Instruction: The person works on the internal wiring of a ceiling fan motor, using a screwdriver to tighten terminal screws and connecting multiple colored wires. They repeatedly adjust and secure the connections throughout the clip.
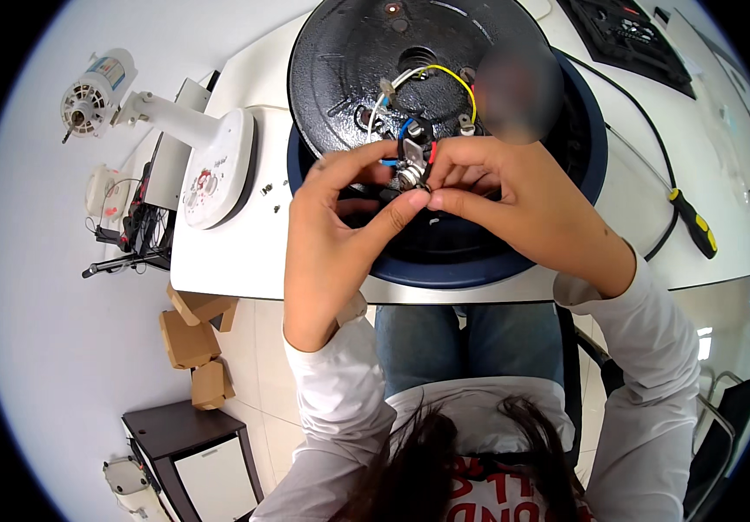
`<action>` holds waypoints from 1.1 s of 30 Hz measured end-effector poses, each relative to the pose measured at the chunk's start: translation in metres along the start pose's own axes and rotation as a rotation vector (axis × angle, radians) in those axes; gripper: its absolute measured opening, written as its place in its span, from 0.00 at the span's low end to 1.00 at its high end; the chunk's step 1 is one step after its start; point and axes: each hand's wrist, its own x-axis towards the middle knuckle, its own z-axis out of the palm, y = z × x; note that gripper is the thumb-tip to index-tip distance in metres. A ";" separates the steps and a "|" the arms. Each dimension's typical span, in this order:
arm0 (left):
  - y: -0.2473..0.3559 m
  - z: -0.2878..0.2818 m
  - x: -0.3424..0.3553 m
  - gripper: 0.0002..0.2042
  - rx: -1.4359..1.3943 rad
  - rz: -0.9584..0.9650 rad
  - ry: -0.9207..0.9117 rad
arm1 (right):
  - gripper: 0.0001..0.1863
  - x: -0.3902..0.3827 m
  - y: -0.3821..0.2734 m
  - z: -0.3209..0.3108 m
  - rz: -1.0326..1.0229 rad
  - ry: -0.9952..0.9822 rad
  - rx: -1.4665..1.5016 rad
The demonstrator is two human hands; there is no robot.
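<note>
Cannot name with certainty the tiny piece (pixel 426 186) between left hand (pixel 327 222) and right hand (pixel 536 204). Cannot see the far rim of the black disc (pixel 340 65), cut by upper edge, nor details under the blurred patch (pixel 517 92).

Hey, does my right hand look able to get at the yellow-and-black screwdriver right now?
Probably yes: the yellow-and-black screwdriver lies uncovered on the white table, right of your right hand. That hand is busy at the wiring, though.
</note>
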 end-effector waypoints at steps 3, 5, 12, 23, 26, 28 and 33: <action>-0.002 -0.005 0.004 0.20 -0.162 -0.019 -0.052 | 0.06 0.000 -0.002 0.002 -0.072 0.033 -0.059; -0.002 -0.007 0.004 0.22 -0.204 -0.012 -0.096 | 0.06 -0.002 -0.004 0.003 -0.075 0.047 -0.103; -0.002 -0.002 0.005 0.22 -0.318 0.000 -0.142 | 0.08 -0.008 -0.004 0.005 -0.089 0.180 -0.174; 0.009 0.013 -0.004 0.24 -0.428 0.048 -0.050 | 0.14 -0.020 -0.020 0.006 -0.148 0.267 -0.220; 0.008 0.017 -0.006 0.23 -0.371 0.077 0.023 | 0.15 -0.022 -0.020 0.010 -0.189 0.308 -0.250; 0.004 0.018 -0.008 0.23 -0.304 0.105 0.059 | 0.15 -0.023 -0.020 0.013 -0.208 0.329 -0.262; 0.010 0.019 -0.008 0.21 -0.339 0.088 0.048 | 0.15 -0.023 -0.019 0.012 -0.261 0.337 -0.320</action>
